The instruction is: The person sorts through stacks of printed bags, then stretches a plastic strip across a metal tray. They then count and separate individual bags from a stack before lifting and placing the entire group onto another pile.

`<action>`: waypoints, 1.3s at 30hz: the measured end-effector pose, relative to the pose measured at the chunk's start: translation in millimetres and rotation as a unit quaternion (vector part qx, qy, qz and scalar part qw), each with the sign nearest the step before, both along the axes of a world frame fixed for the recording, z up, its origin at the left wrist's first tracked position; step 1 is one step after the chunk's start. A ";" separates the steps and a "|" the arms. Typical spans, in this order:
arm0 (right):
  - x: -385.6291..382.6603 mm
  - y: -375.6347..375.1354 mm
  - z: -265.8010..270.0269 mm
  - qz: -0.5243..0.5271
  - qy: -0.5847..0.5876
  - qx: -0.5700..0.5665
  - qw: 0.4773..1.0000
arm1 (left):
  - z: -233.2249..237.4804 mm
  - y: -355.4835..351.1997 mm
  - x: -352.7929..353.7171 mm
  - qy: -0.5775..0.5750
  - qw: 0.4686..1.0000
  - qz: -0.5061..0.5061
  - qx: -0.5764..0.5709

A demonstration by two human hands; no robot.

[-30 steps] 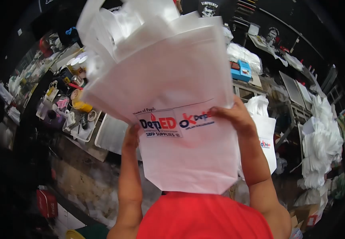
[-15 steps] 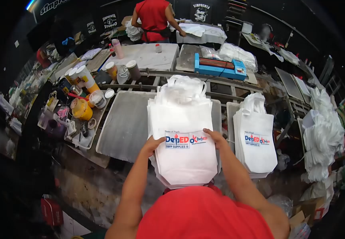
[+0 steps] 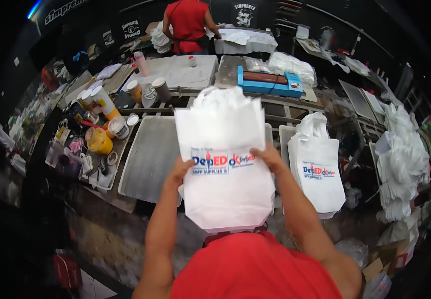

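Between my hands is a stack of white tote bags point(image 3: 228, 199), held by its two sides with the loop handles bunched at the far end. The top bag carries a blue and red "DepED" print. My left hand point(image 3: 180, 170) grips the left edge, thumb on the front near the print. Gripping the opposite edge is my right hand point(image 3: 269, 157), its thumb on the print's right end. The other fingers of both hands are largely hidden behind the bags. Right of my right hand, a second stack of printed tote bags point(image 3: 320, 192) lies on a board.
A flat grey board point(image 3: 148, 159) lies left of the held stack. Further left are a yellow tub point(image 3: 99, 140) and several paint containers. A blue machine point(image 3: 270, 82) stands beyond the rail. At the back, a person in red point(image 3: 188, 25) stands by a table.
The held bags have risen and tilted toward me, shifting slightly left and up in view with both hands. The person at the back has drawn an arm closer to the body.
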State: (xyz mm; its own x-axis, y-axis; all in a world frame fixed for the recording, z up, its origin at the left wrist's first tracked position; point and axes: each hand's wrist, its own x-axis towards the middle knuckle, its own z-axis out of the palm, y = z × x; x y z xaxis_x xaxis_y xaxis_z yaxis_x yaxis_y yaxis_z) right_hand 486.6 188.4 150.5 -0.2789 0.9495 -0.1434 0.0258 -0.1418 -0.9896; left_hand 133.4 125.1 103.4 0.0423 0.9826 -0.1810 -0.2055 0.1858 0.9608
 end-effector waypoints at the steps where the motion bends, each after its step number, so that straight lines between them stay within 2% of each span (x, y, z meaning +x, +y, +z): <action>1: 7.5 8.7 14.2 0.012 -0.012 0.072 0.997 | 26.7 -4.0 2.0 0.013 0.998 0.026 0.060; 2: 13.9 16.9 26.7 0.024 -0.023 0.142 0.989 | 57.5 -8.8 5.2 0.027 0.992 0.051 0.116; 4: 10.3 7.3 89.8 0.015 0.031 0.201 0.979 | 115.6 -8.5 6.3 0.091 0.980 0.052 0.172; 5: 4.1 3.8 110.7 -0.006 0.037 0.243 0.969 | 132.1 -3.5 7.5 0.091 0.979 0.054 0.173; 6: -1.1 3.2 127.7 -0.026 0.046 0.287 0.957 | 147.5 2.8 9.5 0.099 0.963 0.088 0.236; 7: -1.2 4.8 139.2 -0.023 0.050 0.303 0.951 | 156.4 5.7 10.4 0.106 0.941 0.120 0.298; 8: 0.0 4.4 140.6 -0.023 0.052 0.307 0.950 | 158.6 5.4 9.6 0.107 0.940 0.120 0.302; 10: 4.8 2.8 143.6 -0.054 -0.005 0.360 0.931 | 159.6 6.5 6.4 0.074 0.942 0.116 0.307; 11: 7.9 -7.8 148.3 -0.059 -0.055 0.361 0.929 | 156.0 1.2 1.4 0.086 0.942 0.079 0.315; 12: 12.0 -8.9 140.0 -0.061 -0.053 0.366 0.927 | 147.0 -0.8 -0.8 0.087 0.940 0.079 0.321; 14: 20.3 -7.8 114.5 -0.017 -0.031 0.269 0.963 | 116.5 -0.9 -2.8 0.082 0.965 0.081 0.236; 16: 15.4 -19.5 111.5 -0.019 -0.193 0.177 0.965 | 90.2 3.6 -5.8 0.120 0.966 0.035 0.227; 17: 16.4 -5.9 75.6 0.004 -0.076 0.288 0.955 | 70.4 5.7 -5.0 0.135 0.973 0.063 0.177; 18: 25.1 1.5 58.0 0.040 -0.066 0.236 0.969 | 58.3 9.3 -6.7 0.135 0.972 0.064 0.180; 20: 26.6 5.0 44.0 0.014 -0.064 0.281 0.957 | 44.4 13.1 -9.8 0.061 0.963 0.021 0.261; 21: 20.4 -1.5 55.9 0.014 -0.064 0.282 0.957 | 50.2 12.1 -5.6 0.061 0.963 0.021 0.262; 23: 7.4 -11.2 78.1 -0.059 0.002 0.210 0.976 | 66.3 11.4 2.5 -0.111 0.972 0.068 0.197; 24: 10.9 -7.5 82.8 -0.089 -0.034 0.205 0.974 | 81.6 9.5 3.1 -0.111 0.972 0.068 0.197; 25: 15.2 -5.6 87.7 -0.070 -0.002 0.248 0.966 | 97.8 7.9 2.8 0.038 0.966 0.084 0.242; 26: 18.3 -11.2 102.5 -0.050 0.031 0.289 0.956 | 114.9 6.2 3.1 0.185 0.936 0.098 0.281; 27: 24.7 -19.1 115.9 -0.049 0.036 0.281 0.958 | 129.6 3.5 -9.8 0.240 0.944 0.044 0.221; 28: 28.5 -34.8 135.2 -0.043 0.050 0.231 0.971 | 155.0 -12.9 -10.3 0.253 0.932 0.026 0.257; 30: 71.8 -14.0 94.6 0.116 0.047 0.323 0.938 | 135.4 -19.7 -16.2 0.210 0.890 0.059 0.401; 31: 77.8 -15.6 80.5 0.136 0.037 0.310 0.940 | 131.3 -28.4 -15.9 -0.037 0.969 -0.027 0.244; 32: 66.7 -21.7 64.1 0.102 0.024 0.253 0.962 | 109.9 -29.8 -13.7 -0.072 0.976 -0.030 0.202; 34: 44.2 -25.9 37.9 0.039 0.021 0.177 0.983 | 61.0 -17.9 -2.8 -0.038 0.982 0.000 0.182; 35: 29.1 -26.3 34.4 0.008 0.030 0.158 0.987 | 54.7 -11.1 -0.1 -0.031 0.982 0.012 0.184; 37: 21.5 -22.3 49.1 -0.031 0.050 0.160 0.985 | 68.6 5.0 5.5 -0.019 0.978 0.040 0.204; 39: 24.3 -16.6 73.4 -0.065 0.072 0.178 0.979 | 102.4 8.2 3.0 0.055 0.968 0.060 0.238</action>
State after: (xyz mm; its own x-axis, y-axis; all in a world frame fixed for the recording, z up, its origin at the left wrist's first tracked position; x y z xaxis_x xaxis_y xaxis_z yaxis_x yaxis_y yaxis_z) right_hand 510.8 171.8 223.9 -0.1462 0.9609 0.2350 -0.1123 0.2199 -0.9690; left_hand 136.4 133.3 205.8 -0.0718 0.9522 0.2968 -0.0898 -0.3025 0.9489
